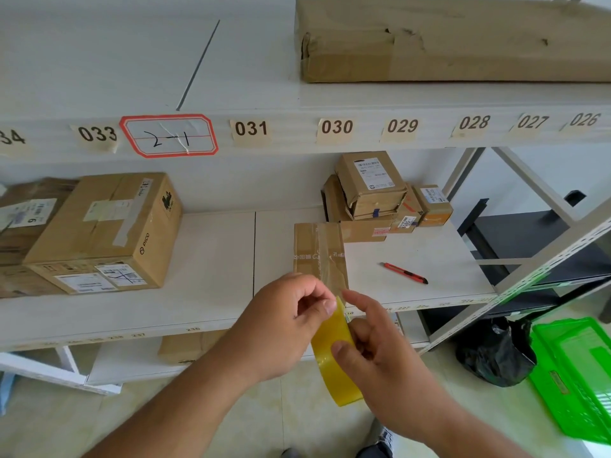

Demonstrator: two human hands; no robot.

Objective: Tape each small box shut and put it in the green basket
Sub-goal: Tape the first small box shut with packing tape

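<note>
Both hands work the tape roll: our right hand grips it, left hand fingers pinch its end at 12 o'clock, near the small box.

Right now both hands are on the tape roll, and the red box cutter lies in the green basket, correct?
Not quite. The head view shows the red box cutter lying on the shelf, not in the green basket. Both the left hand and right hand are on the tape roll.
</note>
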